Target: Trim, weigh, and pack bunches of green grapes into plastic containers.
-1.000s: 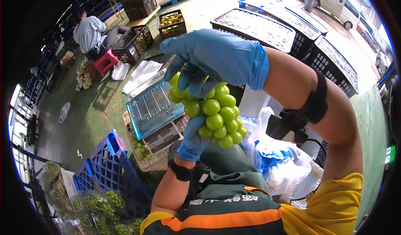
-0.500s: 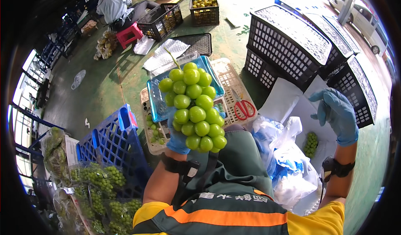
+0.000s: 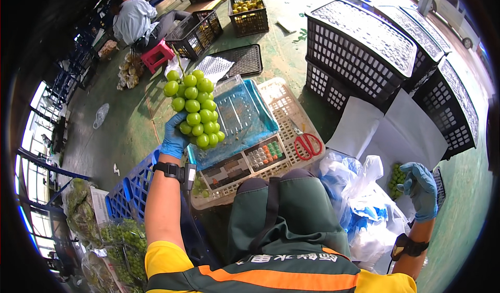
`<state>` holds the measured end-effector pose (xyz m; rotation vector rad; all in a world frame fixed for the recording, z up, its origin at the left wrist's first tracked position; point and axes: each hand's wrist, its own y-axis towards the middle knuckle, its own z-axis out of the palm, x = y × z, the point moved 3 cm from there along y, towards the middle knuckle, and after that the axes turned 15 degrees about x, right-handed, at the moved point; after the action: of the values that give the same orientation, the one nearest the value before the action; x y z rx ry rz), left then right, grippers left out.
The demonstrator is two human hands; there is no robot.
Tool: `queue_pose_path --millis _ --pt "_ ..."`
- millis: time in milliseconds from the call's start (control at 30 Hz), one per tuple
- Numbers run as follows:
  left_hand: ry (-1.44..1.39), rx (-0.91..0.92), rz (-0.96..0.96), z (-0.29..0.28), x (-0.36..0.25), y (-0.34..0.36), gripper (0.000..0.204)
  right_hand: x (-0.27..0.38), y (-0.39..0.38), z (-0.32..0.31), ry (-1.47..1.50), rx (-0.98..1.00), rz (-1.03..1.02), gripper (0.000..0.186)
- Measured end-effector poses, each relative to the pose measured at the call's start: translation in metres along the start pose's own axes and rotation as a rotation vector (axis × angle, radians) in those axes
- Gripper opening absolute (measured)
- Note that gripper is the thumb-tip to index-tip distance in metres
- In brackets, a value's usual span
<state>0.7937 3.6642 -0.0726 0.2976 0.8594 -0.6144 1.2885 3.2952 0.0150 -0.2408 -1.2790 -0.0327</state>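
My gloved left hand is closed on a bunch of green grapes, held up over the left side of the digital scale. The bunch's stem points away from me. The scale has a blue-rimmed tray and a keypad, and nothing rests on its tray. Over on the right, my gloved right hand has loosely bent fingers, apart, with nothing seen in them. It hovers beside another green grape bunch lying in a paper-lined box; whether they touch is unclear.
Red-handled scissors lie on the beige plastic crate under the scale. White and blue plastic bags bunch up at my right knee. Stacked black crates stand beyond. Bagged grapes and a blue crate are at left.
My left hand has carried the grapes left and away from me, uncovering the scale. My right hand has come down toward the grapes in the box.
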Motion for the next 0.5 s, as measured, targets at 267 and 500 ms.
queue_pose_path --millis 267,500 --pt "0.265 0.129 -0.211 0.017 -0.022 0.032 0.068 -0.019 -0.001 -0.010 -0.006 -0.233 0.005 0.027" --pt "0.482 0.327 -0.492 0.006 -0.021 0.047 0.065 -0.015 0.014 0.005 0.085 -0.097 0.071 0.025"
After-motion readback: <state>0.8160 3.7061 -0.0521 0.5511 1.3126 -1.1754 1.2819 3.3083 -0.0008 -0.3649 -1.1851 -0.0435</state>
